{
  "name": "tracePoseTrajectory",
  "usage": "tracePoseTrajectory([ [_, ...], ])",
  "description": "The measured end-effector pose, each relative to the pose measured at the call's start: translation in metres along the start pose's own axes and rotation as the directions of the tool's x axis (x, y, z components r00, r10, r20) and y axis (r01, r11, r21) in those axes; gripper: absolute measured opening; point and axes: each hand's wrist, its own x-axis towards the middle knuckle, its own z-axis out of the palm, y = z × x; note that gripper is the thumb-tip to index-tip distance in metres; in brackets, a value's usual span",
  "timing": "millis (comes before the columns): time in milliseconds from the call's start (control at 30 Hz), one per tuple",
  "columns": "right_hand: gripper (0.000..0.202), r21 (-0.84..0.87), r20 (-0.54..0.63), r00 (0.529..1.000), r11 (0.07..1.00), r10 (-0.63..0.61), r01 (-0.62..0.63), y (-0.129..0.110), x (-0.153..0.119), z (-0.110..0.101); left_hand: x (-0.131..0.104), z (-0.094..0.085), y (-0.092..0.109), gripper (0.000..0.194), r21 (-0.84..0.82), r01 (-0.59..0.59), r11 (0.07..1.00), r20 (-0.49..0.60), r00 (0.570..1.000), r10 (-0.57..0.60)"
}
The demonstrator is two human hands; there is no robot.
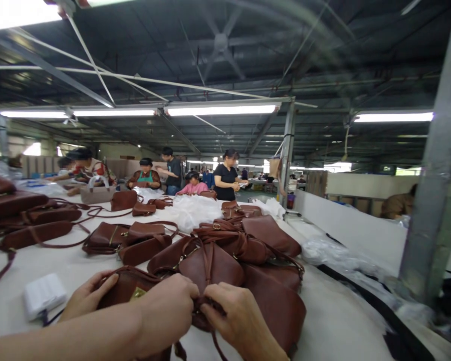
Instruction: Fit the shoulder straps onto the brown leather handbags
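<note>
gripping a brown leather strap (200, 305), your left hand (171, 304) and right hand (244, 318) have fingers closed. uneven tugging could drag nearby handbags (227, 271).

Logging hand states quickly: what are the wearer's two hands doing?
Left: cannot be told; a closed hand and another hand holding a brown leather bag both reach in from that side.
Right hand: closed on brown leather, apparently a strap.

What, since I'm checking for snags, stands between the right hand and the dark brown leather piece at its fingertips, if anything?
Nothing visible: the right hand pinches the dark brown leather piece directly. Another hand closes in from the left, alongside rather than between.
</note>
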Motion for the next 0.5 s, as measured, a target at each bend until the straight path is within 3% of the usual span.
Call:
tracePoseTrajectory([
  [100,0.01,0.022,0.029,0.998,0.998,0.053,-0.053,0.003,0.002,-0.013,-0.002,0.003,0.004,0.029,0.058,0.027,0.998,0.071,0.997,-0.031],
  [233,0.009,0.028,-0.015,0.992,0.992,0.123,-0.123,0.016,0.001,-0.035,-0.017,-0.034,0.016,0.041,0.123,0.058,0.991,0.073,0.995,-0.067],
  [300,0.009,0.022,-0.04,0.989,0.989,0.144,-0.144,0.026,0.0,-0.044,-0.02,-0.052,0.019,0.041,0.269,0.077,0.96,0.058,0.994,-0.095],
  [400,0.009,0.007,-0.063,0.987,0.989,0.15,-0.15,0.037,-0.002,-0.052,-0.013,-0.056,0.019,0.039,0.61,0.026,0.792,0.061,0.995,-0.08],
  [500,0.008,-0.017,-0.064,0.985,0.987,0.157,-0.159,0.039,-0.002,-0.053,0.0,-0.029,0.025,0.048,0.833,-0.105,0.543,0.101,0.994,0.037],
])
